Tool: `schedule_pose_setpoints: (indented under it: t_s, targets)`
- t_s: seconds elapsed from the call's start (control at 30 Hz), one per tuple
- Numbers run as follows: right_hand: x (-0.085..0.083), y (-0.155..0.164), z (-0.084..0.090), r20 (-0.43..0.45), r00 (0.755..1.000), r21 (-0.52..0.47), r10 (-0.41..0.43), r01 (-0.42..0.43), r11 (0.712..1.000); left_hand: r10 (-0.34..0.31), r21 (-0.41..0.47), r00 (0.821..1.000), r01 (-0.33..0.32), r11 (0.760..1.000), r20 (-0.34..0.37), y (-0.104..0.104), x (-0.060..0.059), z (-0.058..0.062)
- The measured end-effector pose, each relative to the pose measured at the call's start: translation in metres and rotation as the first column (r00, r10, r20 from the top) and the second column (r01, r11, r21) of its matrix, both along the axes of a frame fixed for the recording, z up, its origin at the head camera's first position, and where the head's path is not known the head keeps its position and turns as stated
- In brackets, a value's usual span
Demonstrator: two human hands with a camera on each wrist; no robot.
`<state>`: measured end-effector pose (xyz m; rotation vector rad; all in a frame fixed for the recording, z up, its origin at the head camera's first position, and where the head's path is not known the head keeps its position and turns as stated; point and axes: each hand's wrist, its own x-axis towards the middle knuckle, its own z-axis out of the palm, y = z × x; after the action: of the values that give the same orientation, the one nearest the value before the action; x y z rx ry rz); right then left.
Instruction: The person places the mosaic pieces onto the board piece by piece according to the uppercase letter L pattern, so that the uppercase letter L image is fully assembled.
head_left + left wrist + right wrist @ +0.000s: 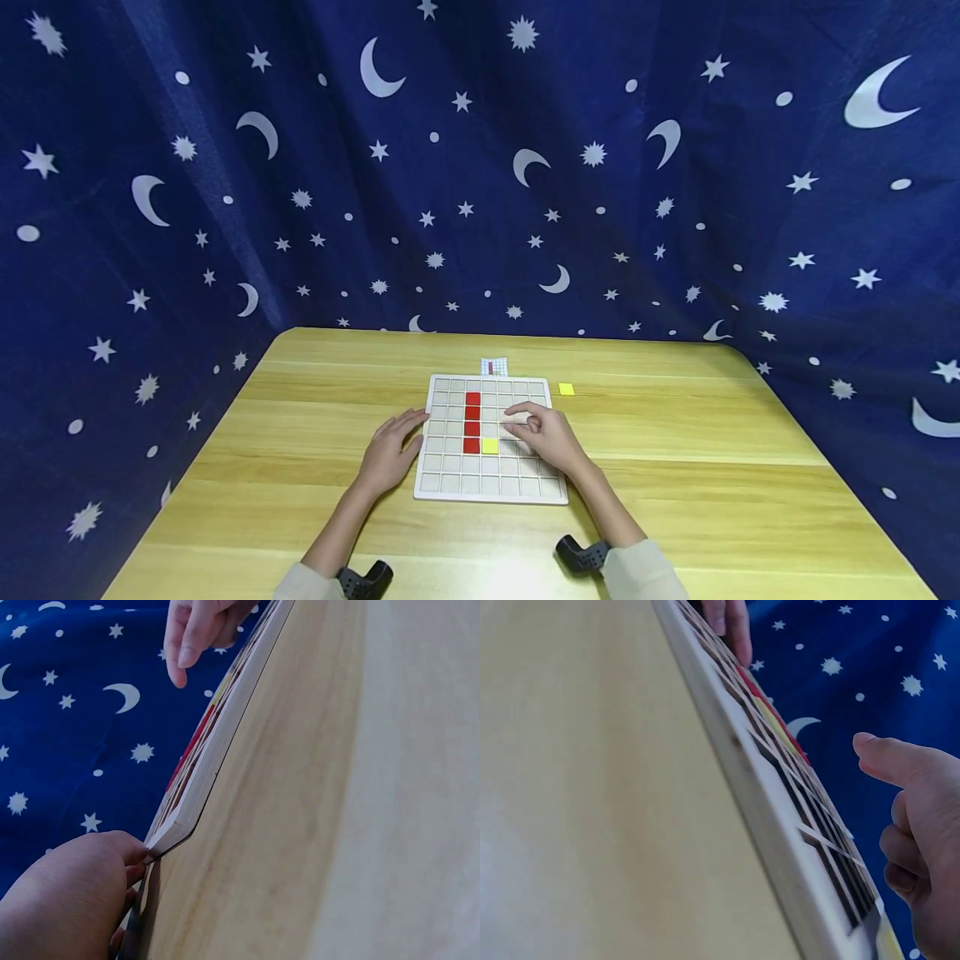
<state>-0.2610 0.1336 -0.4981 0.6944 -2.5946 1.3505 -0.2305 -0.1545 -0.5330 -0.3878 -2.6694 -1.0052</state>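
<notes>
**Count on the table**

One white grid board (491, 487) lies on the table (675, 467). In it sit four red tiles (472, 422) and one yellow tile (490, 446). A second yellow tile (566, 389) lies loose off the board's far right corner. One small card (494, 366) sits at its far edge.

Even, bright light from overhead; pale glare on the surface (525, 575) near my sleeves. Head view bows at its edges. My wrist views: near wood blurred, washed out, soft shadows.
</notes>
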Motion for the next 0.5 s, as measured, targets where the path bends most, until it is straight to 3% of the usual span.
schedule_pose_setpoints:
  t_s: [0.27, 0.5]
  targets:
    - [-0.009, 0.014, 0.003, 0.016, 0.998, -0.075, -0.06, 0.061, 0.995, 0.0, -0.003, 1.0, 0.0, 1.0, 0.002, 0.0, 0.0, 0.0]
    - [-0.014, 0.024, 0.004, -0.024, 0.993, -0.087, -0.119, 0.117, 0.989, -0.006, 0.001, 1.0, 0.006, 1.0, -0.001, -0.001, 0.001, 0.0]
